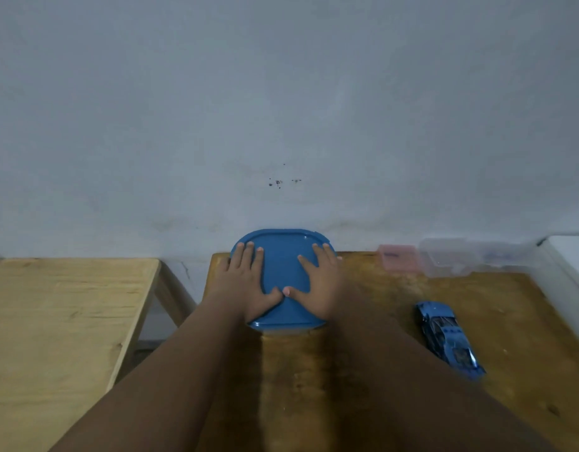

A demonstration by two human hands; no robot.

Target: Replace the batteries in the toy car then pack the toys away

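Note:
A blue lid (281,256) covers a container at the far edge of the dark wooden table (379,321), against the wall. My left hand (245,282) lies flat on the lid's left side, fingers spread. My right hand (317,282) lies flat on its right side, thumbs nearly touching. Neither hand holds anything. A blue toy car (447,337) lies on the table to the right of my right forearm, apart from both hands. The container's body is hidden under the lid and my hands.
A lighter wooden table (63,321) stands to the left across a gap. A pink translucent box (397,257) and a clear plastic box (451,257) sit at the back right by the wall. A white object (571,256) borders the right edge.

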